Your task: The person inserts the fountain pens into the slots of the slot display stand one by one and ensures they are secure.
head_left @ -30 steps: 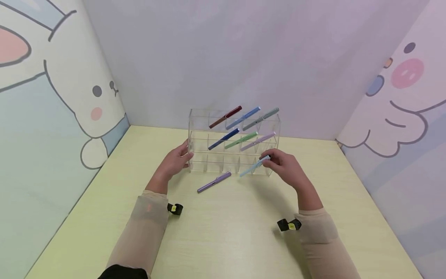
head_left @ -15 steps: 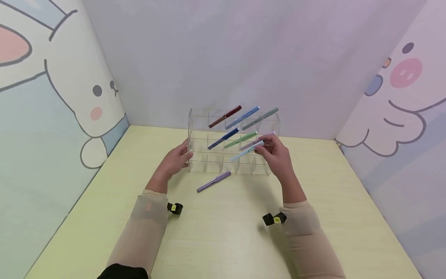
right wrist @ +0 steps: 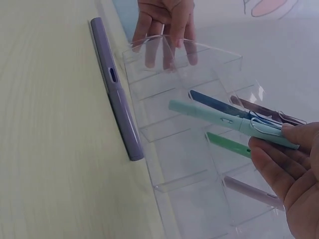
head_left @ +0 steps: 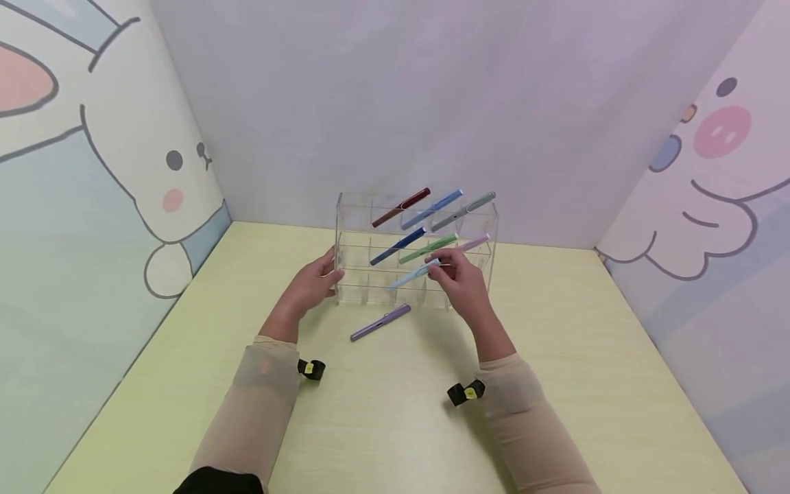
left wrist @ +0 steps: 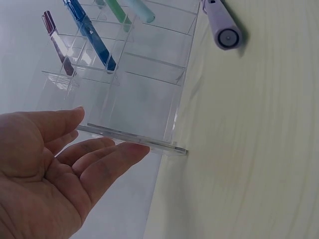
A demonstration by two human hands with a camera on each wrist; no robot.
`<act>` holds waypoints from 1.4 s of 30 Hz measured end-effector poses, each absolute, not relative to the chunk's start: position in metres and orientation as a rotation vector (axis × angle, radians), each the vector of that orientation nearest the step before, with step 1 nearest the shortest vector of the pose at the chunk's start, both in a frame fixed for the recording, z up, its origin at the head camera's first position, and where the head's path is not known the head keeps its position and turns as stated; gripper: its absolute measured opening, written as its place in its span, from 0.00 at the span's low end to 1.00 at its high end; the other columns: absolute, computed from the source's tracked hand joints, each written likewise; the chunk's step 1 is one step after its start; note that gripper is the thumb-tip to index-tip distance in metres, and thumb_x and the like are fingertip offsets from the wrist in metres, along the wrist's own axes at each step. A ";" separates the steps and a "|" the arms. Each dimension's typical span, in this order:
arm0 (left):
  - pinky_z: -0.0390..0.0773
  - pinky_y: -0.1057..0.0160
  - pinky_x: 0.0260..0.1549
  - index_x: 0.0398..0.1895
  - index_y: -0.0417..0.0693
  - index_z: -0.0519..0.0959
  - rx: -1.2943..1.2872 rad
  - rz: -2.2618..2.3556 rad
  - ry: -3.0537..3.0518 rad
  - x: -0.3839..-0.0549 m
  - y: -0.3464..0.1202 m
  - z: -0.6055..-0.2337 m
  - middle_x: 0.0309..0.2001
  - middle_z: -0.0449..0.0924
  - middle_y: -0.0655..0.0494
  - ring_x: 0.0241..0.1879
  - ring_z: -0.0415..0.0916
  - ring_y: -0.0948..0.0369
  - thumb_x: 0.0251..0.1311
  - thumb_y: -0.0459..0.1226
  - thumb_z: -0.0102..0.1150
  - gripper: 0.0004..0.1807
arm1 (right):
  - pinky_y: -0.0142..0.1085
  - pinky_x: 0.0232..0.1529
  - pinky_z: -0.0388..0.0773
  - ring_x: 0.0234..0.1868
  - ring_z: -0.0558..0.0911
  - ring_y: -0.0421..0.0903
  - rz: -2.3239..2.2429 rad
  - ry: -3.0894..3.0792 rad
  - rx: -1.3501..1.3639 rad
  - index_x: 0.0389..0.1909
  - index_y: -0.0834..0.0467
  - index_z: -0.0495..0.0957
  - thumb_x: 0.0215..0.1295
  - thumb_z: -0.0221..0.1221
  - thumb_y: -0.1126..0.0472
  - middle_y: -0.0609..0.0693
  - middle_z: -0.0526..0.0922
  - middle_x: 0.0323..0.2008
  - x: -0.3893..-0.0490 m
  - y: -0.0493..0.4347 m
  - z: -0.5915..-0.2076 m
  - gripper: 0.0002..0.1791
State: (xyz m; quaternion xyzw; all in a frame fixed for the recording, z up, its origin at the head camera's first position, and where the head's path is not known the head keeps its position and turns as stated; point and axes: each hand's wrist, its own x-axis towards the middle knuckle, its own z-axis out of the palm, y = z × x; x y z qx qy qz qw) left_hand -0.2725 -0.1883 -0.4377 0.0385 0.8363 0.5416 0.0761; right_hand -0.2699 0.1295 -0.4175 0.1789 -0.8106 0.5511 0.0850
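A clear acrylic pen rack (head_left: 382, 278) with stepped compartments stands on the table. My left hand (head_left: 311, 285) holds its left side panel, fingers along the outside and thumb by the front edge. Between the thumb and fingers of my right hand (head_left: 461, 283) is the capped end of a light blue pen (right wrist: 214, 117). This pen slants in front of the rack's lower tier, free end toward the left; whether it touches the rack cannot be told. A purple pen (head_left: 380, 322) lies on the table before the rack.
Dark red (head_left: 401, 207), blue (head_left: 432, 209) and grey-green (head_left: 464, 211) pens lean in the top tier. The middle tier holds navy (head_left: 398, 246), green (head_left: 428, 248) and lilac (head_left: 475, 243) pens, the last partly behind my right hand. A pale wall rises behind the table (head_left: 370, 425).
My right hand has carried the light blue pen leftward and somewhat up, from the rack's lower right toward the middle of the lower tier. My left hand stays on the side panel.
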 end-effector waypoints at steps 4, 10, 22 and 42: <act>0.79 0.48 0.56 0.75 0.82 0.47 0.128 1.623 2.508 -0.272 -0.189 -0.438 0.75 0.58 0.54 0.67 0.69 0.49 0.73 0.48 0.50 0.35 | 0.35 0.48 0.85 0.47 0.86 0.52 1.736 -2.410 0.509 0.52 0.59 0.77 0.68 0.62 0.56 0.57 0.84 0.47 -0.272 0.127 -0.422 0.17; 0.79 0.48 0.56 0.75 0.83 0.47 0.122 1.630 2.503 -0.271 -0.189 -0.438 0.75 0.58 0.55 0.67 0.68 0.49 0.73 0.48 0.50 0.34 | 0.34 0.48 0.84 0.46 0.86 0.52 1.748 -2.445 0.507 0.52 0.58 0.79 0.68 0.61 0.57 0.57 0.84 0.46 -0.274 0.122 -0.431 0.15; 0.79 0.47 0.56 0.75 0.83 0.48 0.132 1.631 2.508 -0.271 -0.189 -0.438 0.75 0.58 0.56 0.67 0.68 0.49 0.73 0.48 0.50 0.34 | 0.38 0.45 0.85 0.43 0.87 0.47 1.617 -2.525 0.522 0.50 0.55 0.80 0.68 0.61 0.57 0.54 0.85 0.44 -0.272 0.112 -0.436 0.12; 0.80 0.48 0.56 0.74 0.85 0.48 0.131 1.620 2.528 -0.273 -0.188 -0.439 0.75 0.59 0.58 0.65 0.71 0.50 0.73 0.48 0.50 0.34 | 0.40 0.42 0.84 0.43 0.85 0.45 1.501 -2.612 0.518 0.50 0.50 0.80 0.69 0.61 0.54 0.49 0.84 0.42 -0.273 0.110 -0.440 0.12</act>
